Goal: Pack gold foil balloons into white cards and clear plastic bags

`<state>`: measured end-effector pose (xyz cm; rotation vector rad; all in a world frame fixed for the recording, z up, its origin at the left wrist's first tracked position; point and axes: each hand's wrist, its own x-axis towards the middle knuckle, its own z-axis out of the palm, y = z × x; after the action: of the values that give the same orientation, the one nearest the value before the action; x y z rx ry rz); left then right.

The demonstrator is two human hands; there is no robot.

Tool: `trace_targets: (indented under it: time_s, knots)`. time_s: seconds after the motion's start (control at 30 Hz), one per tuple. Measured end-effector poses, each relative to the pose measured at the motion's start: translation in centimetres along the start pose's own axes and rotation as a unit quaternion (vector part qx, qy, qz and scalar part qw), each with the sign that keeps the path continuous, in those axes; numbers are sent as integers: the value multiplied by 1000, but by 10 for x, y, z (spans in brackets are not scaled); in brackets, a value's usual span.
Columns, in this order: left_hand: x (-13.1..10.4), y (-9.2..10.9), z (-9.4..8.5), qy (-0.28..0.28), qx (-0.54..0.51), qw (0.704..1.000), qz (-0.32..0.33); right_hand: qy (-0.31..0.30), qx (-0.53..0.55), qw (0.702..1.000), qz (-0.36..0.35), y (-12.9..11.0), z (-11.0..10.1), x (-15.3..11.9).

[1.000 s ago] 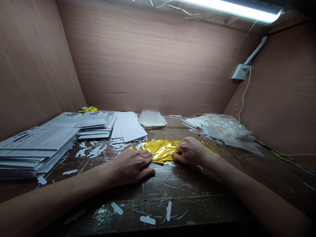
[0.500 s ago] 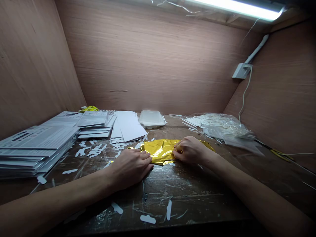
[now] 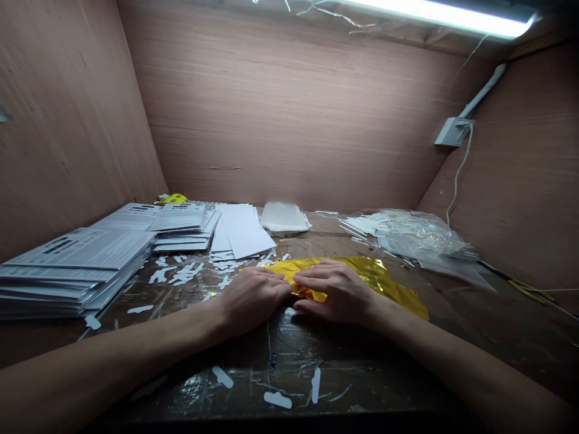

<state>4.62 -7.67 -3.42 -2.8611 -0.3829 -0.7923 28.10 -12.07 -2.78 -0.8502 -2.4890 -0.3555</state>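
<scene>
Shiny gold foil sheet [image 3: 389, 281] lies on the dark, scuffed wooden desk [image 3: 362, 374], partly under both hands. The left hand [image 3: 256, 296] is palm down at its left end; whether it pinches anything I cannot tell. The right hand [image 3: 339, 290] arches loosely over the foil, thumb spread from the fingers, a crinkled edge showing in the gap. To handle such thin film well, I'd anchor it with the left hand and smooth with light, flat fingers; a hard tug could tear it. Counts: one foil sheet, though layers may hide; three bright white paper cutouts [image 3: 277, 399] near the front edge, a fourth dim in shadow; thin white sticks [image 3: 359, 225], too overlapped to count.
</scene>
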Motion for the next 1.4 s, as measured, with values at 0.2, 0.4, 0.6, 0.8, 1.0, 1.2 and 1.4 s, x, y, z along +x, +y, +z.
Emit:
trace_targets:
  time_s: [0.2, 0.4, 0.6, 0.8, 1.0, 1.2, 1.4]
  knots:
    - [-2, 2, 1, 9, 22, 999, -38, 16, -8, 1000, -4, 3, 11, -4]
    - [-10, -12, -1, 75, 23, 996, -49, 59, 4, 998, -5, 16, 10, -9]
    - [-9, -12, 0, 128, -24, 991, -30, 84, -5, 996, 23, 4, 9, -5]
    - [-5, -8, 0, 146, -40, 986, -66, 94, -30, 995, -22, 2, 6, -6]
    - [-13, -19, -12, 156, -67, 978, -120, 151, -38, 987, -31, 16, -4, -9]
    - [-14, -15, -10, 147, -43, 983, -100, 181, -18, 983, 19, 18, 1, -13]
    - [-12, -12, -5, 167, -60, 979, -98, 178, 16, 983, 47, 15, 4, -12]
